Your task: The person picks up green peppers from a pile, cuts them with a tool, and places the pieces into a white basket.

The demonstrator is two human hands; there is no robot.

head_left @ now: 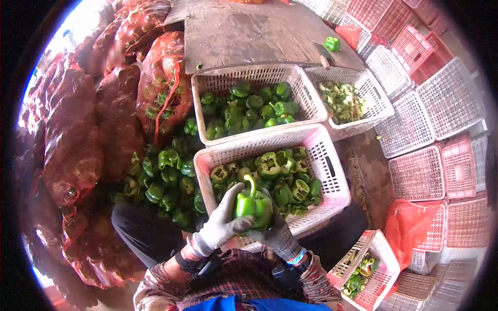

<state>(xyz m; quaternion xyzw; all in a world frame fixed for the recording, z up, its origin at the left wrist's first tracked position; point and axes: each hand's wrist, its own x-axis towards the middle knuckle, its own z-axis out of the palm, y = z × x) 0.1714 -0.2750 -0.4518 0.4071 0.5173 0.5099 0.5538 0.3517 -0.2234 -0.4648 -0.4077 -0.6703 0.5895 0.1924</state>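
Both gloved hands, left hand (220, 225) and right hand (275, 233), are wrapped around one green bell pepper (253, 205), stem pointing up, right over the near edge of the pink crate (332, 171) of cut peppers.

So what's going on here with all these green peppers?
A person in gloves holds one whole green pepper in both hands, the left hand and right hand, over a pale crate of cut peppers. Behind it is a second crate of whole peppers. More peppers lie loose on the floor beside red mesh sacks.
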